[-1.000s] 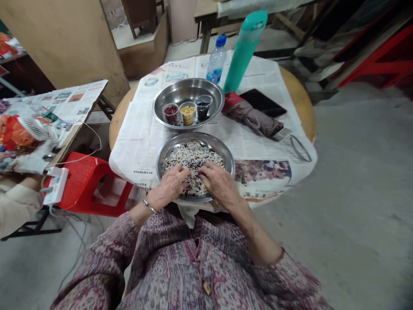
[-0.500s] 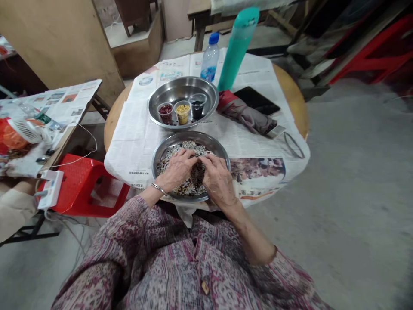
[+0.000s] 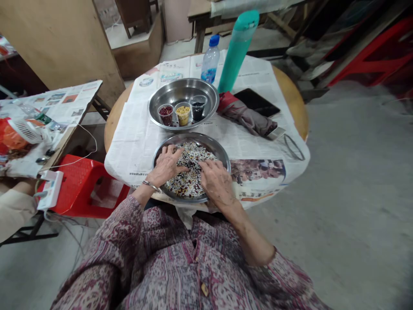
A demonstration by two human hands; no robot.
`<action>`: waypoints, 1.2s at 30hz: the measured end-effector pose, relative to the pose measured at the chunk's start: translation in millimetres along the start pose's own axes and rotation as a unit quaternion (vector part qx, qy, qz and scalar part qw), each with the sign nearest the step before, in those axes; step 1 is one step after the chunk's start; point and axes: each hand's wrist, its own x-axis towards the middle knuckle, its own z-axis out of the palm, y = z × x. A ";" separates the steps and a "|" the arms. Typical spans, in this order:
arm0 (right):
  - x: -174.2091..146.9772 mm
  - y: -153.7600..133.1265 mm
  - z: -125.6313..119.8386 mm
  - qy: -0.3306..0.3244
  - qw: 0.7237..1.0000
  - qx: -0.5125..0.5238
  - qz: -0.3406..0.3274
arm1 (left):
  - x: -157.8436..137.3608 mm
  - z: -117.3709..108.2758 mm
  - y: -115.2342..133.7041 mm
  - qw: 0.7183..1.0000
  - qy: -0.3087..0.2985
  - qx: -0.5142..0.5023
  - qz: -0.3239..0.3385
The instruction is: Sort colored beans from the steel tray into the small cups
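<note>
A steel basin (image 3: 158, 148) in front of me holds a spread layer of mixed grains and beans (image 3: 190, 183), white, dark red, black and some yellow. My left hand (image 3: 166, 165), with a silver bangle at its wrist, rests over the basin's left side. Its fingers are spread, the thumb reaching over the grains. On the right side, my right hand (image 3: 217, 181) has its fingers bent together at the surface of the mix. Whatever lies between those fingertips is hidden.
Behind stands a second steel basin (image 3: 180, 86) with cups of red beans (image 3: 166, 115), yellow grains (image 3: 183, 114) and black beans (image 3: 198, 110). Also on the newspaper-covered table are a water bottle (image 3: 210, 60), a teal bottle (image 3: 238, 51), a folded umbrella (image 3: 247, 114) and a dark tablet (image 3: 256, 102).
My hands were together at the basin's middle over a dark patch. The left has moved away to the left and opened; the right shifted slightly down. Pale and dark grains now cover that patch.
</note>
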 end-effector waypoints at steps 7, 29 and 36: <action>-2.8 6.8 4.7 0.015 0.996 0.088 -0.018 | 6.0 9.7 13.7 0.988 -0.037 -0.116 0.097; -2.3 0.8 -1.0 0.162 0.977 0.130 0.038 | 25.0 -5.4 30.6 0.977 -0.098 -0.082 0.169; -2.1 -0.9 -1.8 0.183 0.966 0.174 0.056 | 14.8 -12.0 31.9 0.987 -0.061 -0.043 0.139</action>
